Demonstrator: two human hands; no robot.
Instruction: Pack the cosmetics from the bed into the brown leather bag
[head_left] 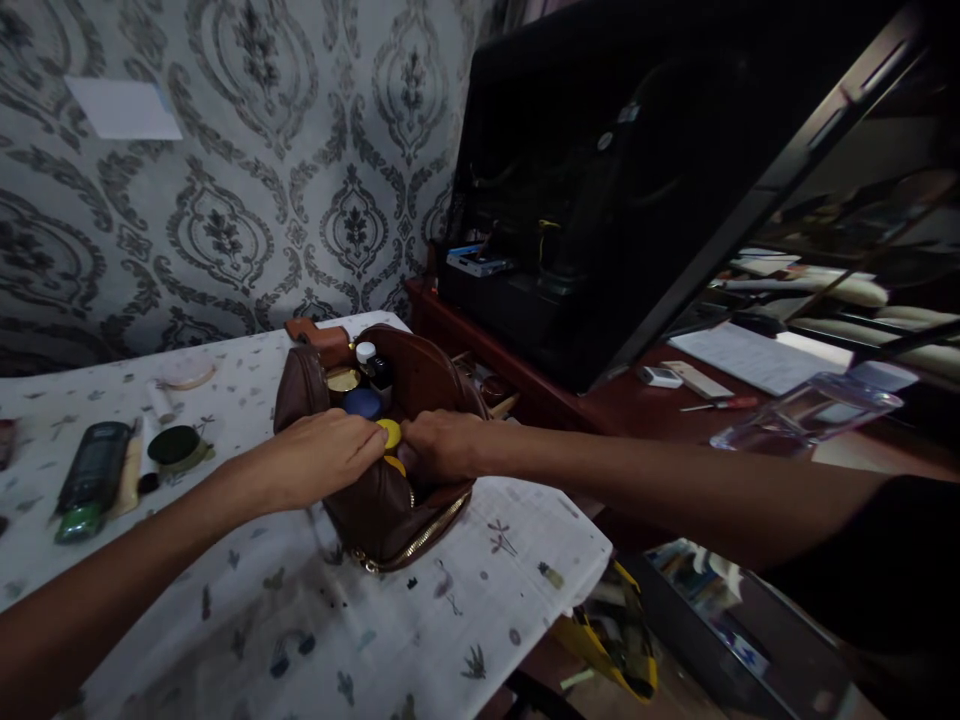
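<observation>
A brown zippered bag [360, 515] stands unzipped on the table, with several containers packed inside. My left hand [330, 458] reaches over its near left rim, fingers closed at a yellow-capped container [388, 433]. My right hand [442, 445] is inside the bag from the right, with curled fingers close to the same yellow cap; what they hold is hidden. Farther back in the bag are a blue lid [363, 403], a gold lid [343, 380] and a dark bottle with a white cap [366, 352]. Another yellow piece shows below the first.
On the left of the printed tablecloth [247, 600] lie a dark green bottle [94, 475], a tube [129, 470] and a dark-lidded round jar [174, 447]. A large black cabinet-like casing [570, 200] stands on a red desk [637, 400] at right, beside papers, a screwdriver [724, 404] and a clear plastic piece [806, 410].
</observation>
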